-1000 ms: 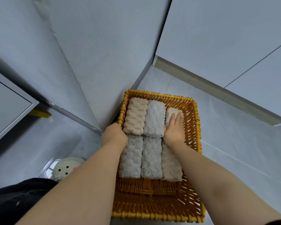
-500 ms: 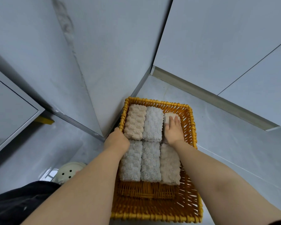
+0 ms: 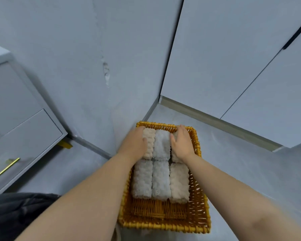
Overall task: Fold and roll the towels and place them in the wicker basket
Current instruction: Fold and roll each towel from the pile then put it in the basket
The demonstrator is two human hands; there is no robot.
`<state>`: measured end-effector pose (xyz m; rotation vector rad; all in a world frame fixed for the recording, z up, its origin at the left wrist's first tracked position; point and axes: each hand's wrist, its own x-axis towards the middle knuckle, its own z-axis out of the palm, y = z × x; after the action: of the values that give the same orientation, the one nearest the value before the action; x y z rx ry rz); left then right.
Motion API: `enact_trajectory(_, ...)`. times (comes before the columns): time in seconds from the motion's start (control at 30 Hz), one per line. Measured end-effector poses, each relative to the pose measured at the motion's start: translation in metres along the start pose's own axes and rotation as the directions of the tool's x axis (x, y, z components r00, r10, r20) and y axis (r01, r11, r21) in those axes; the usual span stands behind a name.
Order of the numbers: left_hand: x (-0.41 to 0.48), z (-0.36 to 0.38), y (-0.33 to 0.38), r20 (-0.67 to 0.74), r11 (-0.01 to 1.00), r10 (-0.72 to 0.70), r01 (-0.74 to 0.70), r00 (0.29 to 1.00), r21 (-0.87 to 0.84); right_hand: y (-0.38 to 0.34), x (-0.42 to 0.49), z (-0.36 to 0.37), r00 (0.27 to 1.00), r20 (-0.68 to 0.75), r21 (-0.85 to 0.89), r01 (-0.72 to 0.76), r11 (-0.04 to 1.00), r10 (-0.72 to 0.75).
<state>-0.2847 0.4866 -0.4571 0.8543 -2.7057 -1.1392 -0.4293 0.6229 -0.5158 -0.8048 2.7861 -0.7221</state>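
In the head view, the wicker basket (image 3: 163,226) is standing on the floor, with six rolled towels (image 3: 161,180) lying inside in two rows. The left hand (image 3: 135,142) and the right hand (image 3: 182,145) are pressing the far row's outer rolls, fingers straight and close together. This seems to be the final tidying; next, the hands probably need only to lift away gently.

The right hand (image 3: 182,145) is covering most of the far-right towel (image 3: 174,158), leaving only a sliver showing. The left hand (image 3: 133,145) is hiding the left side of the beige towel (image 3: 149,136). The left forearm (image 3: 94,188) is blocking the wicker basket (image 3: 163,229)'s left wall. The frame is cutting off that forearm, the right forearm (image 3: 241,197), the grey cabinet (image 3: 16,119) and a dark cloth (image 3: 10,214).
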Motion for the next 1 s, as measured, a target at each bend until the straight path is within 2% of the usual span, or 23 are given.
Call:
enact_trajectory(0.17,-0.019,-0.038,0.027,-0.137,0.967,0.235,-0.218,0.962,0.133,-0.045,-0.008,-0.047,0.987,-0.086,0.059,0.142,0.988,-0.136)
enact_trajectory(0.27,-0.031,-0.066,0.042,-0.221,0.923,0.362,-0.314,0.905,0.224,-0.075,-0.011,-0.074,0.96,-0.179,0.116,0.237,0.965,-0.214)
enact_trajectory(0.37,-0.044,-0.096,0.052,-0.314,0.892,0.436,-0.358,0.844,0.277,-0.11,-0.016,-0.1,0.904,-0.305,0.113,0.346,0.931,-0.299)
enact_trajectory(0.5,-0.061,-0.138,0.058,-0.479,0.892,0.449,-0.349,0.754,0.285,-0.161,-0.025,-0.133,0.778,-0.446,0.042,0.512,0.858,-0.442)
enact_trajectory(0.63,-0.074,-0.18,0.056,-0.587,0.902,0.431,-0.331,0.686,0.275,-0.209,-0.037,-0.152,0.574,-0.555,-0.052,0.698,0.714,-0.602)
enact_trajectory(0.73,-0.086,-0.21,0.051,-0.623,0.902,0.431,-0.325,0.653,0.284,-0.242,-0.042,-0.15,0.438,-0.567,-0.118,0.795,0.595,-0.697)
enact_trajectory(0.83,-0.101,-0.245,0.031,-0.641,0.896,0.443,-0.292,0.626,0.335,-0.283,-0.044,-0.137,0.376,-0.532,-0.138,0.846,0.516,-0.758)
enact_trajectory(0.93,-0.116,-0.271,0.006,-0.648,0.9,0.429,-0.233,0.629,0.369,-0.319,-0.046,-0.12,0.372,-0.496,-0.131,0.861,0.491,-0.784)
enact_trajectory(1.0,-0.127,-0.29,-0.019,-0.666,0.91,0.397,-0.175,0.632,0.376,-0.347,-0.049,-0.103,0.394,-0.47,-0.094,0.867,0.489,-0.79)
